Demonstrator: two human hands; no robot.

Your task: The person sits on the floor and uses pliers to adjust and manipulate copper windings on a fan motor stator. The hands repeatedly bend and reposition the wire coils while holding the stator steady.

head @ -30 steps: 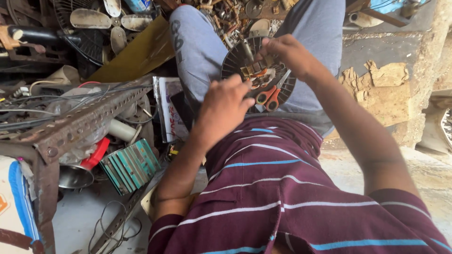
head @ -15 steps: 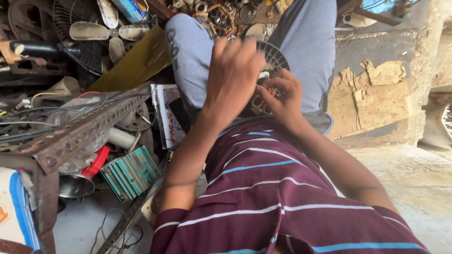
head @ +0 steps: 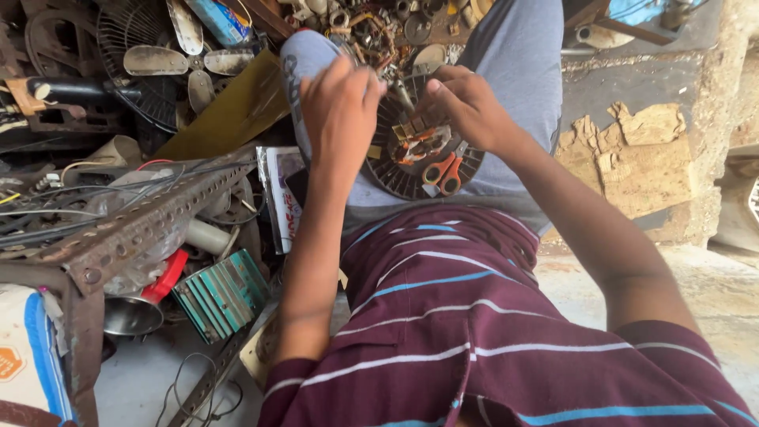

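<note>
A round dark slotted disc (head: 419,158), apparently a motor part with radial slots, rests in the person's lap on the grey trousers (head: 514,71), between the two hands. The left hand (head: 340,111) hovers over the disc's left rim, back of the hand toward the camera; its fingers (head: 352,79) are held close together and curled downward, and the fingertips are hidden behind the hand, so it cannot be told whether they pinch anything. The right hand (head: 470,107) sits at the disc's upper right rim, fingers bent and drawn together, tips touching the top edge of the disc next to a thin metal piece (head: 403,95) that stands between both hands; which hand holds this piece cannot be told. On the disc face lie copper-coloured windings (head: 415,146) and a pair of orange-handled scissors (head: 443,170), just below the right hand and apart from its fingers. To the left of the person stand a rusty perforated angle frame (head: 134,225), a fan blade set (head: 186,59) and a green finned block (head: 221,292).
</note>
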